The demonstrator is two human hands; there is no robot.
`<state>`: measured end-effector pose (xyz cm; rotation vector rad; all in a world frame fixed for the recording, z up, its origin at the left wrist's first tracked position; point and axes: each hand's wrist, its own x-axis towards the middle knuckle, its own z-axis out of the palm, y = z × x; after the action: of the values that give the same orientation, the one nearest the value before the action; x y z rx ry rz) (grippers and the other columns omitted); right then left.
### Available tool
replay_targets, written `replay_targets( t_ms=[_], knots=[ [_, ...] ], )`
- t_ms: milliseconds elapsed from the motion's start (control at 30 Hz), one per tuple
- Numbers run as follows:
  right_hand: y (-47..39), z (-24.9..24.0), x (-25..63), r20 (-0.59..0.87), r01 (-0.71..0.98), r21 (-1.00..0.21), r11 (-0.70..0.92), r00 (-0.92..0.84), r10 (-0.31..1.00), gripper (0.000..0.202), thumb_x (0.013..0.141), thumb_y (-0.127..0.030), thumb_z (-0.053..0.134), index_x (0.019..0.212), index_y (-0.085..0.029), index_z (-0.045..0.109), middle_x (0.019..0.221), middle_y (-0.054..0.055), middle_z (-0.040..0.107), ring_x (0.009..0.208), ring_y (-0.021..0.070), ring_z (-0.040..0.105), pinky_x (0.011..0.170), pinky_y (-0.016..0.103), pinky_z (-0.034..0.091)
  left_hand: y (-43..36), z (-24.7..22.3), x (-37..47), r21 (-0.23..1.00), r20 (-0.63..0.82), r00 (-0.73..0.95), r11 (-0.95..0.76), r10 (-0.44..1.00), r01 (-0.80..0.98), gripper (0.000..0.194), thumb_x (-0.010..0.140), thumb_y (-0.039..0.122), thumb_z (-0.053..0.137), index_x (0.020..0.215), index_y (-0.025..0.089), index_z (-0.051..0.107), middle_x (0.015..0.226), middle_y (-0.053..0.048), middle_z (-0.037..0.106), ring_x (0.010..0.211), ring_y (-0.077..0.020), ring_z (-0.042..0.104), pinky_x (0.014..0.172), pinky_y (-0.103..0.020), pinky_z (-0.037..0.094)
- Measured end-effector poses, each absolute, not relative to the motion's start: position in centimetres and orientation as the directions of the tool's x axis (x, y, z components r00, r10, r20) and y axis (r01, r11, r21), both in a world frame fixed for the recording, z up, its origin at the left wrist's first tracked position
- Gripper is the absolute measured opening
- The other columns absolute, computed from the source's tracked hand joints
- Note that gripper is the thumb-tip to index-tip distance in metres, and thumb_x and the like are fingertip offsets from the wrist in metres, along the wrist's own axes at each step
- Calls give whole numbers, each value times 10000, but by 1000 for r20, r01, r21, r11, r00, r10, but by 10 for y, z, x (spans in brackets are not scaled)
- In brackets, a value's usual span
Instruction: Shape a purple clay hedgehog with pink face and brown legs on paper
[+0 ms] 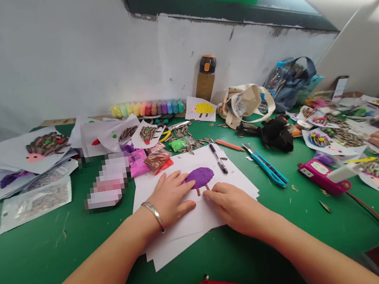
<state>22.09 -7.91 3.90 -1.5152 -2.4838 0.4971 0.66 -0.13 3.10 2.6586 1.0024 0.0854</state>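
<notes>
Pressing flat, my left hand steadies the paper; the purple clay shape lies just ahead of my right hand's pinched fingertips, long axis sideways.

Both bare forearms reach forward from the lower edge of the view and converge toward the middle. The left hand lies palm down, fingers spread and nearly flat, a silver bangle around its wrist. The right hand is also palm down, its fingers curled loosely with the fingertips pressed downward, just beside the left hand's fingertips.
</notes>
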Motion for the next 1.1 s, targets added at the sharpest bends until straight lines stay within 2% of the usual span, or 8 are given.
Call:
replay_targets(
  t_ms=[100, 333, 433, 500, 667, 867, 1100],
  knots=[
    [-86, 30, 217, 41, 863, -305, 403, -411, 911, 381, 916, -81, 431, 1256, -136, 594, 1011, 102, 590, 920, 201, 523, 824, 316, 400, -1, 29, 6, 294, -53, 749, -707, 660, 643, 499, 867, 393, 616, 1339, 246, 552, 1460, -142, 480, 1379, -380, 366, 1096, -661, 269],
    [-86, 15, 209, 189, 893, -39, 447, -433, 881, 343, 948, -140, 474, 1271, -145, 592, 940, 88, 600, 807, 195, 493, 718, 328, 359, 0, 30, 7, 291, -55, 745, -703, 665, 649, 497, 857, 404, 617, 1327, 251, 567, 1450, -136, 493, 1372, -380, 373, 1100, -663, 258],
    [-87, 11, 209, 242, 887, 9, 461, -449, 860, 349, 941, -139, 491, 1276, -136, 589, 925, 91, 601, 797, 198, 490, 703, 332, 349, 0, 28, 8, 286, -50, 743, -703, 667, 651, 498, 857, 410, 613, 1328, 256, 564, 1453, -132, 490, 1378, -375, 366, 1100, -662, 255],
    [-87, 10, 210, 264, 885, -1, 466, -449, 854, 349, 939, -135, 489, 1272, -133, 592, 922, 91, 603, 790, 197, 491, 701, 331, 349, 0, 26, 8, 282, -50, 744, -705, 667, 651, 501, 860, 413, 607, 1334, 259, 557, 1457, -128, 486, 1379, -370, 365, 1100, -659, 253],
    [-83, 10, 210, 292, 884, -148, 443, -389, 874, 373, 901, -110, 504, 1259, -136, 603, 888, 72, 598, 772, 191, 504, 690, 317, 356, 0, 25, 7, 274, -59, 748, -710, 661, 649, 514, 873, 424, 591, 1352, 243, 547, 1467, -139, 474, 1382, -374, 361, 1096, -662, 255],
    [-79, 8, 206, 258, 898, -91, 431, -397, 881, 350, 915, -137, 498, 1243, -133, 619, 872, 78, 601, 741, 187, 497, 674, 322, 342, 1, 22, 6, 280, -33, 751, -716, 659, 640, 517, 865, 440, 600, 1345, 252, 559, 1457, -135, 486, 1374, -381, 371, 1099, -667, 250],
    [-81, 10, 209, 272, 888, -181, 422, -367, 889, 425, 880, -97, 471, 1288, -141, 587, 897, 75, 596, 771, 194, 500, 694, 320, 355, 1, 23, 7, 285, -35, 748, -711, 663, 643, 505, 861, 437, 604, 1335, 264, 569, 1453, -127, 493, 1369, -381, 382, 1093, -670, 263]
  ],
)
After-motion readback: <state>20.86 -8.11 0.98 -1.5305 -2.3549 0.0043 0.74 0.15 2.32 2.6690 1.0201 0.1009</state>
